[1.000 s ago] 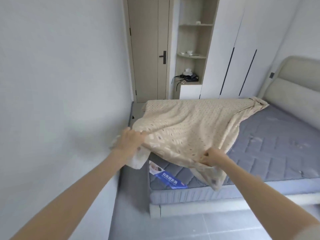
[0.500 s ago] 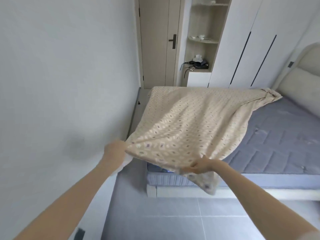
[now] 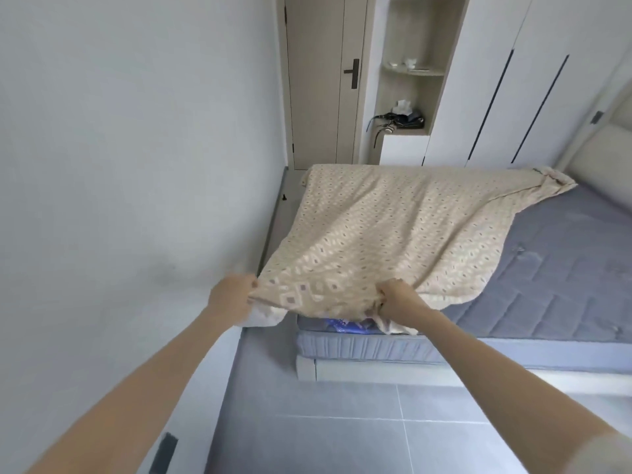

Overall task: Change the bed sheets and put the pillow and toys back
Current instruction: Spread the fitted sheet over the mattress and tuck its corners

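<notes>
A beige patterned bed sheet (image 3: pixel 393 241) lies spread over the foot half of a bare grey-blue mattress (image 3: pixel 561 278). My left hand (image 3: pixel 232 295) grips the sheet's near left corner, held out past the mattress toward the wall. My right hand (image 3: pixel 396 299) holds the near edge bunched, just above the mattress's near corner. The sheet's far right corner reaches toward the padded headboard (image 3: pixel 602 165). No pillow or toys are in view.
A white wall (image 3: pixel 119 200) stands close on the left, leaving a narrow floor gap beside the bed. A beige door (image 3: pixel 325 80), an open shelf niche (image 3: pixel 410 80) with small items and white wardrobe doors (image 3: pixel 513 80) line the far side. Grey tiled floor (image 3: pixel 342 432) lies below.
Both hands have drawn the sheet's near edge lower and toward me, and the sheet now lies flatter and wider over the mattress. The camera has stepped back and tilted down.
</notes>
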`<action>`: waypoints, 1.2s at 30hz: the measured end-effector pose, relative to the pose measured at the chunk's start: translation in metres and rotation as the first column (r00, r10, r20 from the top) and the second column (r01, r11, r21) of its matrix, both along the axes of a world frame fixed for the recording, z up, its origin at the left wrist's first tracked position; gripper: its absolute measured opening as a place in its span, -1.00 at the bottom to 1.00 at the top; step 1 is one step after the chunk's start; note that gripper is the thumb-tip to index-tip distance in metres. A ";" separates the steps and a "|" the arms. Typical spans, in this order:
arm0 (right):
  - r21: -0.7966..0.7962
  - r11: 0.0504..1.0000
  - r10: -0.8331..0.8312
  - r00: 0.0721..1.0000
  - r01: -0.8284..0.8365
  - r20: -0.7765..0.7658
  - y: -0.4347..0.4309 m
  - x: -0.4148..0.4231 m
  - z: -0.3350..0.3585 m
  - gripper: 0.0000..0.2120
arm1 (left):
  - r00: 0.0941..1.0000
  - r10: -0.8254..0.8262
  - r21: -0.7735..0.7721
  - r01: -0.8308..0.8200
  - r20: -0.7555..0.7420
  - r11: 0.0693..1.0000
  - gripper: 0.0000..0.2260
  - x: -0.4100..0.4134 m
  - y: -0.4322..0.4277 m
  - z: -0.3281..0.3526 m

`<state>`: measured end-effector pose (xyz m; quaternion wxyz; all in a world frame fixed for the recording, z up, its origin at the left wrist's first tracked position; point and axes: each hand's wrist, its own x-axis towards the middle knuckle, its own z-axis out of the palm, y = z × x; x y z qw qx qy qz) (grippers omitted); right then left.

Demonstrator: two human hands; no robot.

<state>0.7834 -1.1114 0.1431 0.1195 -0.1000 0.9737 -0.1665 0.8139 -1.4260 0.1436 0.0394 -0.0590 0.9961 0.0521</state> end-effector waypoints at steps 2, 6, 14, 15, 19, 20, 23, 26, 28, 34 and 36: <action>0.012 1.000 0.023 0.999 -0.023 0.022 0.000 0.005 -0.005 -0.84 | 0.998 -0.030 0.002 0.030 0.046 1.000 -0.64 0.005 0.004 -0.009; 0.117 0.975 0.164 0.970 -0.187 0.179 -0.002 0.010 -0.019 -0.73 | 0.989 0.011 0.001 -0.011 0.146 1.000 -0.63 0.013 0.019 -0.026; 0.496 0.832 0.191 0.968 -0.249 0.165 0.003 0.013 -0.058 -0.77 | 0.988 0.013 -0.144 0.009 0.156 0.990 -0.80 0.024 0.030 -0.074; 0.478 0.845 0.190 0.970 -0.241 0.153 0.002 0.012 -0.063 -0.77 | 0.990 0.013 -0.105 0.002 0.142 0.994 -0.79 0.026 0.030 -0.080; 0.350 0.892 0.264 0.958 -0.285 0.108 -0.004 0.008 -0.077 -0.86 | 0.995 0.004 -0.153 0.011 0.101 0.988 -0.84 0.035 0.024 -0.095; 0.309 0.905 0.269 0.956 -0.293 0.119 -0.006 0.008 -0.078 -0.89 | 0.994 0.026 -0.204 -0.004 0.108 0.979 -0.76 0.037 0.023 -0.097; 0.146 0.952 0.251 0.960 -0.268 0.124 -0.015 0.007 -0.085 -0.73 | 0.994 0.088 -0.279 -0.068 0.060 0.958 -0.68 0.041 0.016 -0.096; 0.076 0.965 0.246 0.965 -0.253 0.091 -0.025 0.009 -0.092 -0.61 | 0.996 0.083 -0.271 -0.082 -0.007 0.959 -0.68 0.042 0.009 -0.094; 0.095 0.952 0.282 0.953 -0.292 0.108 -0.030 0.011 -0.097 -0.49 | 0.998 0.058 -0.213 -0.056 0.007 0.975 -0.65 0.044 0.006 -0.099; 0.367 0.875 0.260 0.946 -0.315 0.194 -0.033 0.016 -0.119 -0.51 | 0.989 0.006 -0.214 0.026 0.150 0.977 -0.38 0.048 0.016 -0.131; 0.457 0.840 0.235 0.955 -0.293 0.180 -0.036 0.012 -0.128 -0.69 | 0.982 0.024 -0.255 0.025 0.189 0.967 -0.47 0.044 0.020 -0.143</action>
